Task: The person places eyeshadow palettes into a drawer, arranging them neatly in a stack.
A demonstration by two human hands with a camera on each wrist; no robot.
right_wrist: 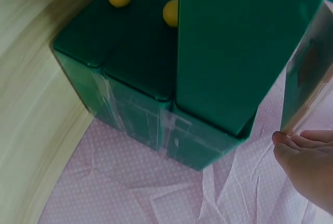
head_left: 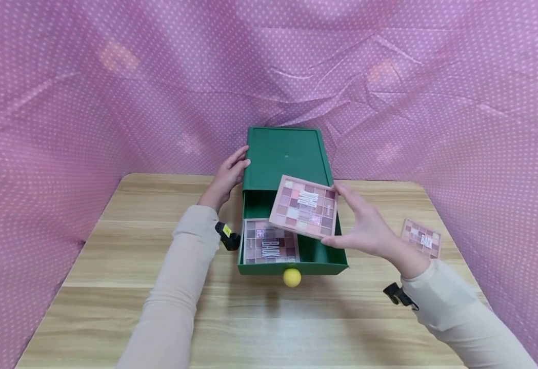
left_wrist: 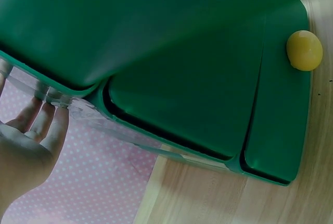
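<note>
My right hand [head_left: 365, 225] pinches a pink eyeshadow palette [head_left: 303, 207] by its right edge, tilted above the open top drawer [head_left: 317, 269] of a green drawer cabinet [head_left: 287, 154]. Thumb and fingers grip opposite corners of that edge. A second eyeshadow palette [head_left: 271, 248] lies inside the drawer, on the left side, partly overlapped by the held one in the head view. My left hand [head_left: 226, 177] rests with extended fingers against the cabinet's left side. In the left wrist view, those fingers [left_wrist: 54, 130] touch the cabinet's clear-taped side.
A third eyeshadow palette [head_left: 421, 238] lies on the wooden table [head_left: 273, 328], right of the cabinet, beside my right forearm. A yellow knob [head_left: 292, 277] sticks out from the open drawer's front. Lower drawers [right_wrist: 138, 60] are closed. Pink dotted cloth [head_left: 195, 92] hangs behind and at both sides.
</note>
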